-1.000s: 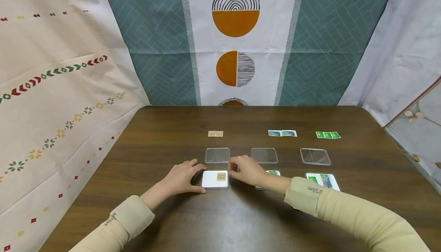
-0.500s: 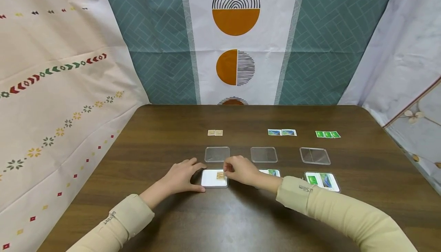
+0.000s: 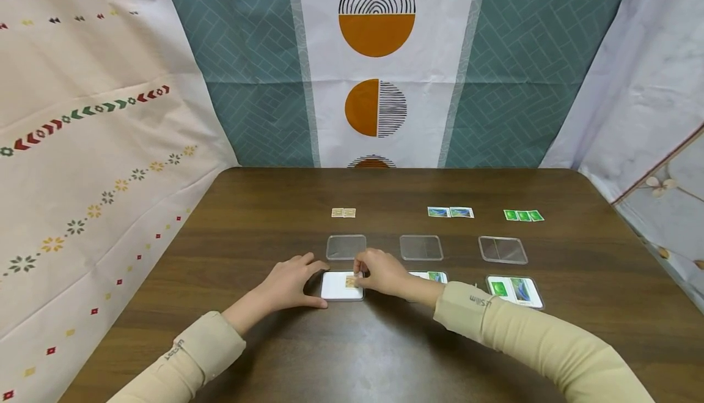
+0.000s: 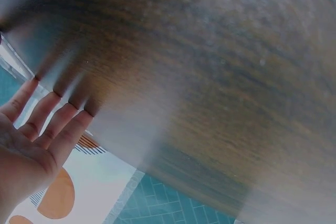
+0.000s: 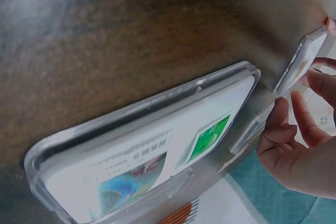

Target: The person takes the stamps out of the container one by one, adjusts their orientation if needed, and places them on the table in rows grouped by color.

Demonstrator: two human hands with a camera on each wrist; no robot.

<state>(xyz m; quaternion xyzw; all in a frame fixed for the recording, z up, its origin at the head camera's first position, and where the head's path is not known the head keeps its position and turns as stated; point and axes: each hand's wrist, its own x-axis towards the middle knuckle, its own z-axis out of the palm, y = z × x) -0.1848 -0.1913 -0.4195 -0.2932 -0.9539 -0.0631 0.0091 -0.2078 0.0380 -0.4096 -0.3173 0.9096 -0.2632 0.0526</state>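
A shallow clear case with a white insert lies in front of the person, with a small tan stamp on its right part. My left hand spans the case's left end, its thumb at the near corner and fingers at the far corner. In the left wrist view its fingers are extended, tips down at the table. From the right, my right hand pinches at the stamp's right edge with thumb and forefinger, partly covering it. In the right wrist view the other fingers of this hand are curled.
Behind the case lie three clear lids. Farther back are two tan stamps, two blue picture stamps and three green stamps. A filled case lies at right; another case is partly hidden by the right arm.
My right hand has moved left from beside the case onto its right part, thumb and forefinger coming to the tan stamp. The left hand has stayed at the case's left end.
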